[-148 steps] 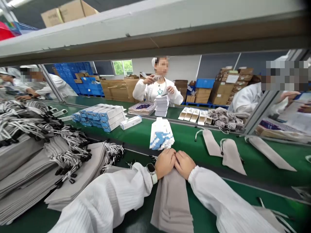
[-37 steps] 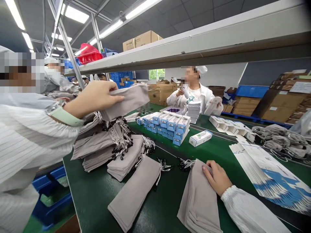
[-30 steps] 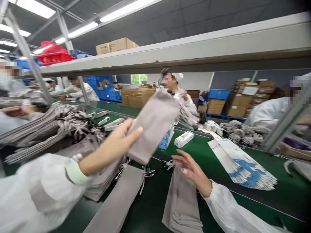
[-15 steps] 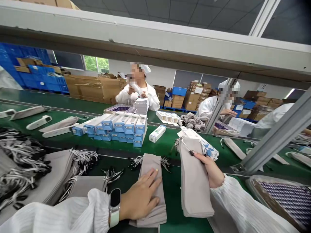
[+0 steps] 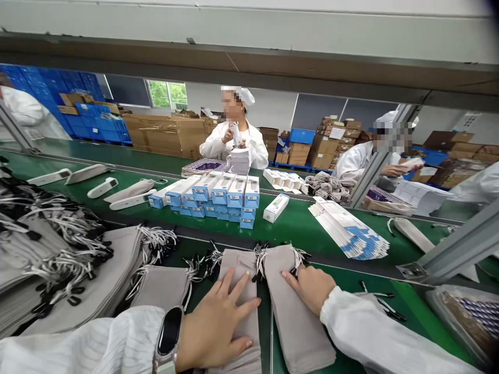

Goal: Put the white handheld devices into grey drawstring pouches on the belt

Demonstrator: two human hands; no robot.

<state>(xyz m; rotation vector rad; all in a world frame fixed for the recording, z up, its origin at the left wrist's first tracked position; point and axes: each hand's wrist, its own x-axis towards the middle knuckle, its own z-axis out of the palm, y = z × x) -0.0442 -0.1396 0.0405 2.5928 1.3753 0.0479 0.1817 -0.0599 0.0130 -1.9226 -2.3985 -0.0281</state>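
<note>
My left hand (image 5: 218, 324) lies flat, fingers spread, on a stack of grey drawstring pouches (image 5: 238, 265) on the green work surface. My right hand (image 5: 314, 291) grips the upper right edge of a second pouch stack (image 5: 294, 322), thumb on top and the other fingers partly hidden. This stack slants beside the first, with a narrow gap between them lower down. White cords with black ends stick out at the top of both stacks. Left of my left hand is a shorter pouch stack (image 5: 161, 285), beside a large heap of pouches (image 5: 105, 280).
Blue-and-white boxes (image 5: 228, 197) are piled on the green conveyor (image 5: 288, 234). Fanned printed cartons (image 5: 351, 231) lie right of them. White handheld devices (image 5: 103, 188) sit on the left. A metal post (image 5: 456, 239) and plastic-lined tray (image 5: 460, 317) stand right. Co-workers (image 5: 237, 135) sit opposite.
My right hand has lowered the raised pouch stack to the surface and brought it beside the left stack. The fanned cartons are now uncovered. My left hand stays on its stack; the camera view has shifted.
</note>
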